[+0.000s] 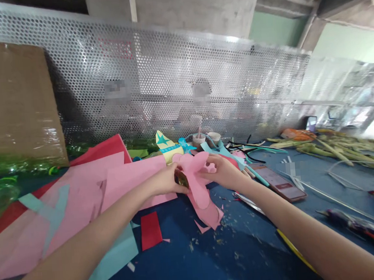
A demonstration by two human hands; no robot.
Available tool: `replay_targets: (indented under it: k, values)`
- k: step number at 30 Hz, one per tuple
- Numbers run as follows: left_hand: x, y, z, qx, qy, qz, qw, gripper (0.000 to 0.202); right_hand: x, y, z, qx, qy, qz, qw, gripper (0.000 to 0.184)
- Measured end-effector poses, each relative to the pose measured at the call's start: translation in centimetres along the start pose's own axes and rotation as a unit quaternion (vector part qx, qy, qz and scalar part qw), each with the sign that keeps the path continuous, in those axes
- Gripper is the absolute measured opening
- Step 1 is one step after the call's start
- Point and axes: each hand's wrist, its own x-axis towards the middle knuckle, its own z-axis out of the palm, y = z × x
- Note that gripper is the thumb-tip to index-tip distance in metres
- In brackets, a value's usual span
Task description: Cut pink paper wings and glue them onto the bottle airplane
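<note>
Both my hands meet over a blue table [196,260] on a pink paper cut-out with rounded petals [194,174]. My left hand [166,180] is closed around one side of the cut-out, and a small shiny gold object [181,179] shows at its fingertips. My right hand [223,171] pinches the opposite side of the same pink paper. The lower petals hang down toward more pink scraps [212,215] on the table.
Large pink [81,195], red [103,148] and light blue [115,258] paper sheets lie at the left. A phone [279,182] lies right of my hands, with green stalks [333,145] beyond. A perforated metal screen [169,81] backs the table, people behind it. Cardboard [12,102] stands far left.
</note>
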Motion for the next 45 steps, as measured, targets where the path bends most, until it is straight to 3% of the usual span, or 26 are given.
replay_targets:
  k: [3,9,16,24,29,33,40,45]
  values:
    - [0.0,0.0,0.5,0.001,-0.016,-0.025,1.000,0.050,0.0,-0.1,0.2,0.005,-0.007,-0.012,1.000,0.011]
    - [0.1,0.0,0.9,0.010,0.014,-0.016,1.000,0.059,-0.1,0.1,0.2,-0.004,-0.013,-0.043,0.999,0.010]
    - [-0.1,-0.5,1.0,0.012,0.016,-0.020,1.000,0.058,-0.7,-0.6,0.1,-0.032,-0.038,-0.114,0.992,0.028]
    - [-0.1,-1.3,0.2,-0.019,-0.028,-0.027,0.999,0.076,-0.6,-0.8,-0.9,-0.050,-0.093,-0.123,0.987,0.042]
    - [-0.2,-1.8,0.2,-0.022,-0.035,-0.039,0.998,0.086,-0.5,-1.0,-3.4,-0.057,-0.156,-0.095,0.982,0.032]
    - [-0.1,-1.6,0.5,-0.031,-0.037,-0.051,0.998,0.081,-0.6,-1.1,-5.7,-0.063,-0.177,-0.045,0.981,0.031]
    - [-0.1,-0.1,0.1,-0.096,-0.049,-0.076,0.991,0.068,-0.3,0.3,-8.3,-0.081,-0.117,0.080,0.987,0.017]
    - [-0.1,0.6,-1.8,-0.175,-0.055,-0.113,0.976,0.059,-0.1,2.2,-8.7,-0.075,-0.023,0.163,0.984,0.040]
